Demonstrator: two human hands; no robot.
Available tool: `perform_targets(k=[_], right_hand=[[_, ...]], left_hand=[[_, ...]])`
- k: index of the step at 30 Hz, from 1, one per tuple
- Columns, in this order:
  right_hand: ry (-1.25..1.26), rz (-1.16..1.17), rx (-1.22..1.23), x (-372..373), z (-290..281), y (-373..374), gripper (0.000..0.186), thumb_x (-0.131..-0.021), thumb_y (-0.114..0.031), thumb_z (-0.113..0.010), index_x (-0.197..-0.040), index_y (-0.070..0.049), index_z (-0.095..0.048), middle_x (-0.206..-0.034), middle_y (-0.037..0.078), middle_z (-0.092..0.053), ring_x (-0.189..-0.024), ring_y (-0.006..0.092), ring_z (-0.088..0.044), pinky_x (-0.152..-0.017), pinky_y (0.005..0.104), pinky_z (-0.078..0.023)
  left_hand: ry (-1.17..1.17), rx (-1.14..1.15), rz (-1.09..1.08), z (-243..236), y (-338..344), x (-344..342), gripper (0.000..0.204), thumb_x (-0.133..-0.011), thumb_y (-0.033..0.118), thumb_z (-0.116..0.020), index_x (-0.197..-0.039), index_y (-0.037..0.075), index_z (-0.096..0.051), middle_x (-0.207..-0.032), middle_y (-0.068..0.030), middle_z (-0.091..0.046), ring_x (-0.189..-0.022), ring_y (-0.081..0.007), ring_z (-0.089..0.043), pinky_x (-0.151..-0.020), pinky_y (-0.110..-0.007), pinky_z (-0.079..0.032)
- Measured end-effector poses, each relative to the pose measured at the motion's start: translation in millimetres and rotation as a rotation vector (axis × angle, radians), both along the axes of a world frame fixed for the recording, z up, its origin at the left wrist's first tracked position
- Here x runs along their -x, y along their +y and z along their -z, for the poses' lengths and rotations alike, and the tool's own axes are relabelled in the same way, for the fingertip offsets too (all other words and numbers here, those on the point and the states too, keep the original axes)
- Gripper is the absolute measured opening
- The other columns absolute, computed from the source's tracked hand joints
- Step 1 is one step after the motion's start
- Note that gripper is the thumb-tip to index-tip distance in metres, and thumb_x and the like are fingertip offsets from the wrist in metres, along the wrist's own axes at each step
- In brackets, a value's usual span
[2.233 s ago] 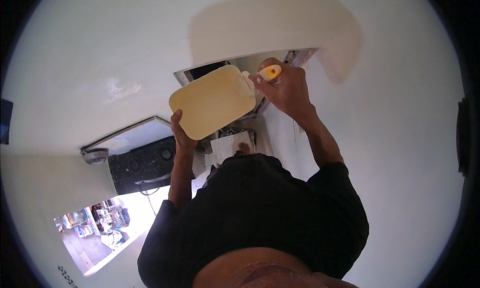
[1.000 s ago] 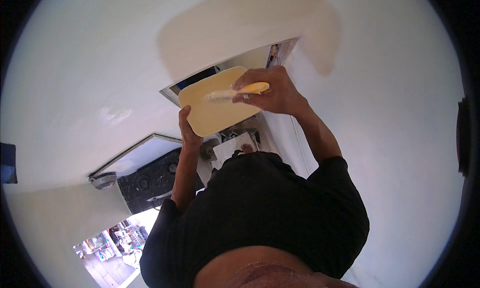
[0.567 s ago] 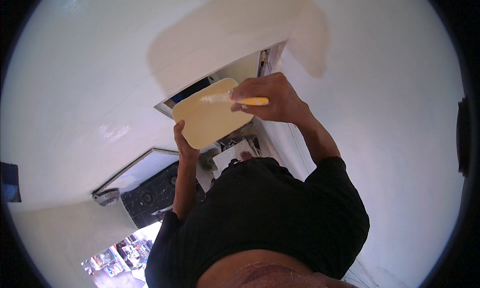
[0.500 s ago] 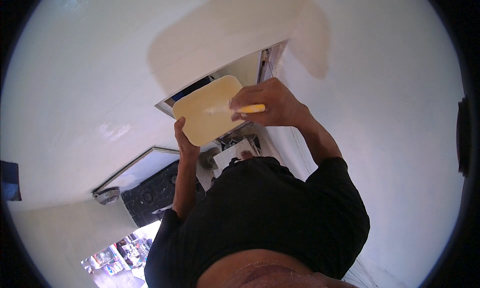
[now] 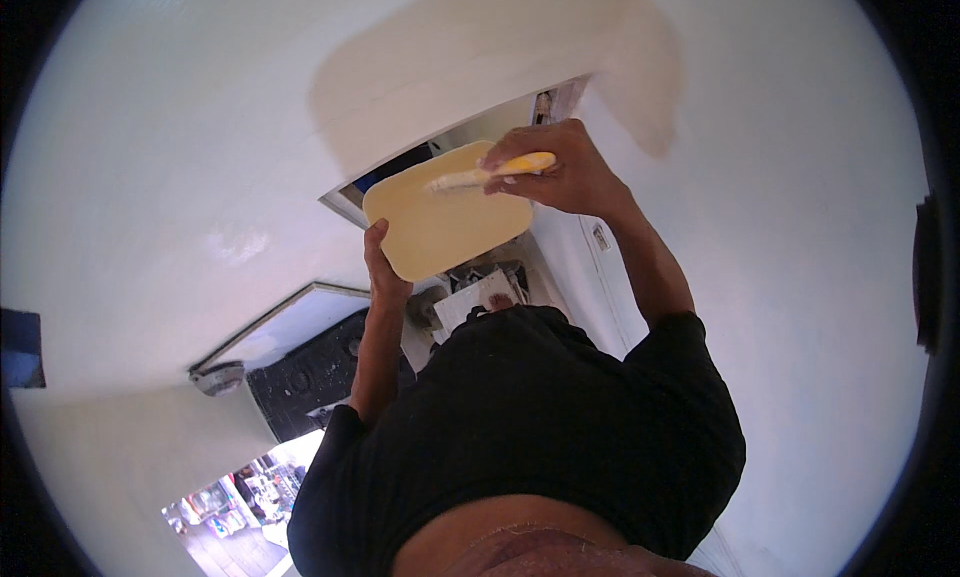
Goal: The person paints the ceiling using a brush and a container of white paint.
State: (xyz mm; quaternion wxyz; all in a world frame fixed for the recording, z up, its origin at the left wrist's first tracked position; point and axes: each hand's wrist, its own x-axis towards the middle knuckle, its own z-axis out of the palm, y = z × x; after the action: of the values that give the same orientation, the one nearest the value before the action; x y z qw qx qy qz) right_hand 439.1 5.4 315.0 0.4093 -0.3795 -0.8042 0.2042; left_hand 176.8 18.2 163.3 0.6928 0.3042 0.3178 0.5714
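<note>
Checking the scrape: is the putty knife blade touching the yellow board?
Touching. The head view shows the putty knife blade lying flat on the yellow board, no gap visible, gripped by the right hand.

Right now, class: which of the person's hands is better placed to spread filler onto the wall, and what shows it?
The right hand. It grips the yellow-handled putty knife, blade on the cream board, near the cream patch on the wall. The left hand is busy holding the board from below.
</note>
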Motion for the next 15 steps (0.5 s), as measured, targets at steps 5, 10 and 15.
perform_targets(k=[5,10,15], right_hand=[[0.124,0.087,-0.035,-11.0,10.1,7.8,0.02,-0.072,-0.003,-0.079,-0.09,-0.004,-0.07,-0.091,0.007,-0.072,-0.08,0.0181,-0.068,-0.074,0.0277,-0.054],[0.545,0.387,-0.014,-53.4,16.1,0.5,0.02,-0.076,-0.002,-0.077,-0.095,-0.004,-0.072,-0.094,0.007,-0.072,-0.085,0.013,-0.065,-0.078,0.028,-0.054],[1.022,0.798,-0.223,-105.2,80.1,44.7,0.017,-0.078,0.002,-0.073,-0.094,0.004,-0.07,-0.092,0.01,-0.071,-0.082,0.0138,-0.065,-0.077,0.026,-0.054]], left_hand=[[-0.038,-0.007,0.087,5.9,4.8,-1.0,0.056,-0.087,0.04,-0.047,-0.128,0.001,-0.047,-0.113,-0.0118,-0.061,-0.1,-0.0238,-0.061,-0.084,-0.037,-0.051],[-0.011,-0.041,0.026,13.1,9.9,11.0,0.053,-0.088,0.039,-0.047,-0.125,0.002,-0.049,-0.111,-0.011,-0.061,-0.1,-0.0233,-0.062,-0.084,-0.037,-0.052],[0.209,-0.214,-0.07,20.7,5.5,41.1,0.043,-0.096,0.036,-0.04,-0.122,0.002,-0.049,-0.114,-0.0121,-0.059,-0.102,-0.0238,-0.061,-0.087,-0.039,-0.053]])
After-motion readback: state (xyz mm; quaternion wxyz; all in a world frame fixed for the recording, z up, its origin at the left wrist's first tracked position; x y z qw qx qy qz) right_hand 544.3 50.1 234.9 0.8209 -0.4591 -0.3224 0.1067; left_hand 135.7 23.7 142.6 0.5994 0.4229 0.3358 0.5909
